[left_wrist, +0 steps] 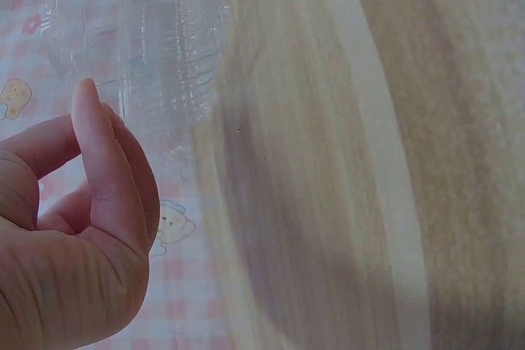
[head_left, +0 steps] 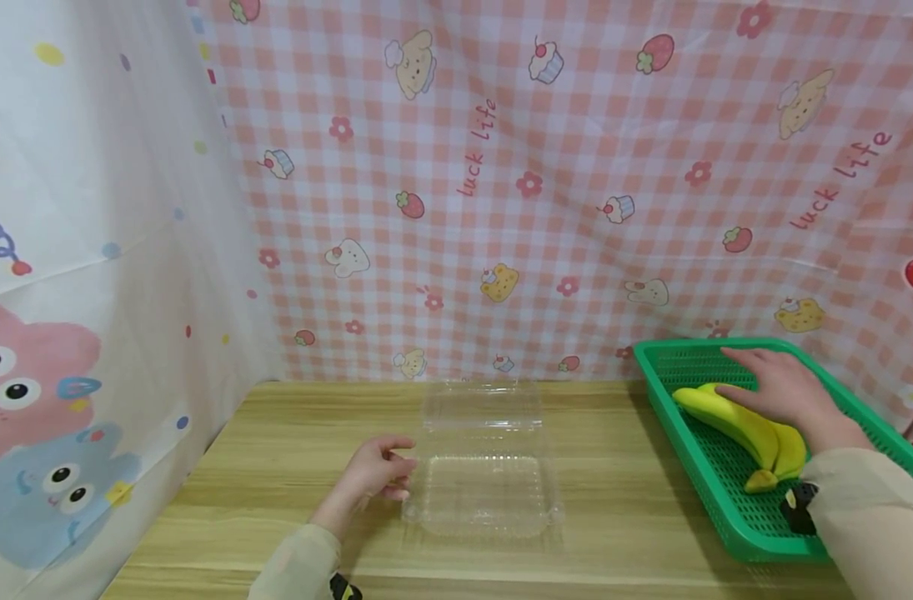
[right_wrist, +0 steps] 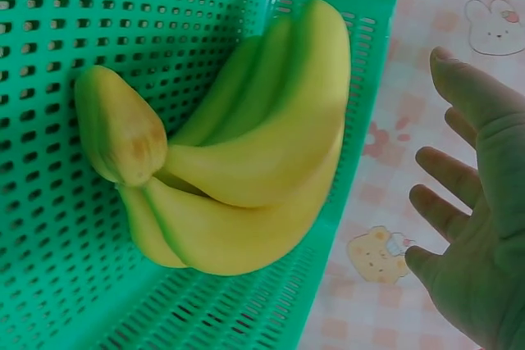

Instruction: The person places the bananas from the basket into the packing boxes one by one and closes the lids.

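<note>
A bunch of yellow bananas [head_left: 741, 429] [right_wrist: 254, 170] lies in a green plastic basket [head_left: 674, 435] [right_wrist: 336, 252] on the right. Over the bunch in the head view is my right hand [head_left: 790, 396] [right_wrist: 484, 194]; its fingers are spread and hold nothing. A clear plastic clamshell box [head_left: 486, 492] [left_wrist: 139, 30] stands on the table with its lid raised at the back. My left hand [head_left: 377, 471] [left_wrist: 90, 219] is beside the box's left edge, fingers loosely bent, fingertips right at that edge.
The wooden table [head_left: 606, 467] carries both the box and the basket. Behind it hangs a pink checked cloth [head_left: 456, 250], and a white printed cloth [head_left: 148, 333] hangs on the left. The basket's raised walls surround the bananas.
</note>
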`<move>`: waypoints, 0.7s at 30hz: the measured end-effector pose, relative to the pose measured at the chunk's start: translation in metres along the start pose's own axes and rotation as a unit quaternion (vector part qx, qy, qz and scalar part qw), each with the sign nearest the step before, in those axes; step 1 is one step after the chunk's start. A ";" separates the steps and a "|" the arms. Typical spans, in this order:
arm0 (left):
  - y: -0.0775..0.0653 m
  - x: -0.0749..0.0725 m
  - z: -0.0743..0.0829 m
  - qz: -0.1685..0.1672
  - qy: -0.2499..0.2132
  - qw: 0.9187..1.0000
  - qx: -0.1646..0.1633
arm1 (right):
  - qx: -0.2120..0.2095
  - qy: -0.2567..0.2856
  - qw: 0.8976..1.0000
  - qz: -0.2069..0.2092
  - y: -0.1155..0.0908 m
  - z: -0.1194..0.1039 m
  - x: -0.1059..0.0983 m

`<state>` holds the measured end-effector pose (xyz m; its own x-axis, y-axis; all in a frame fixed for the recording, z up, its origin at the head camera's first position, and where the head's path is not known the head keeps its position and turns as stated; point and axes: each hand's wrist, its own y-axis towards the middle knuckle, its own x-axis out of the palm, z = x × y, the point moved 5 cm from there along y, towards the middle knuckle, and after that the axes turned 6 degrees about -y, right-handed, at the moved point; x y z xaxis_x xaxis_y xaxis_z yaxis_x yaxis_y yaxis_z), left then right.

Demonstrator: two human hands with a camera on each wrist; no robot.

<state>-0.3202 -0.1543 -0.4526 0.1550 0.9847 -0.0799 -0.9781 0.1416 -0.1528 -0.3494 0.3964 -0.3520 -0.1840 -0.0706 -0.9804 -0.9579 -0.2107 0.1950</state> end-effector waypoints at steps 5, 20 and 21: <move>0.000 0.000 0.000 0.002 -0.001 1.000 0.002 | 0.010 0.004 1.000 -0.013 0.002 0.002 0.009; 0.000 -0.001 -0.002 0.007 0.003 1.000 0.004 | 0.030 0.008 0.999 -0.037 0.003 0.006 0.031; 0.000 -0.001 -0.002 0.008 0.003 1.000 0.004 | 0.032 0.008 0.999 -0.039 0.003 0.006 0.033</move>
<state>-0.3199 -0.1555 -0.4543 0.1405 0.9862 -0.0872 -0.9813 0.1270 -0.1446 -0.3600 0.3997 -0.3838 -0.1053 -0.0729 -0.9918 -0.9812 -0.1544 0.1156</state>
